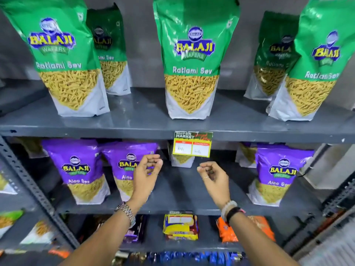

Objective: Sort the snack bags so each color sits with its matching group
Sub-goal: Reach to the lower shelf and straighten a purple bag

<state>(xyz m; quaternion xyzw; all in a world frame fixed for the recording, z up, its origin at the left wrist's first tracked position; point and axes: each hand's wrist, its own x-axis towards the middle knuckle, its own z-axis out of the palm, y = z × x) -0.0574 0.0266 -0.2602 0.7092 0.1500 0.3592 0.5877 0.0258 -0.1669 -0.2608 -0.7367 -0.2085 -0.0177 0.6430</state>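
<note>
A: Head view. Take the price tag [192,144] as the mark. What stands above it?

B: Green bags on the top shelf [146,120]. One green bag [191,60] stands upright just above the tag; two more stand up and to its left, two up and to its right.

A: And below?

B: Purple bags on the middle shelf [172,191]. Two purple bags [80,169] stand left of the tag, one at far right. A small pale bag [181,160] sits right behind the tag, mostly hidden, so I cannot tell its colour.

A: The hands?

B: The left hand [147,169] hovers below-left of the tag, in front of a purple bag, fingers [153,160] loosely curled, holding nothing. The right hand [213,176] is below-right of the tag, fingers likewise half-curled and empty.
</note>
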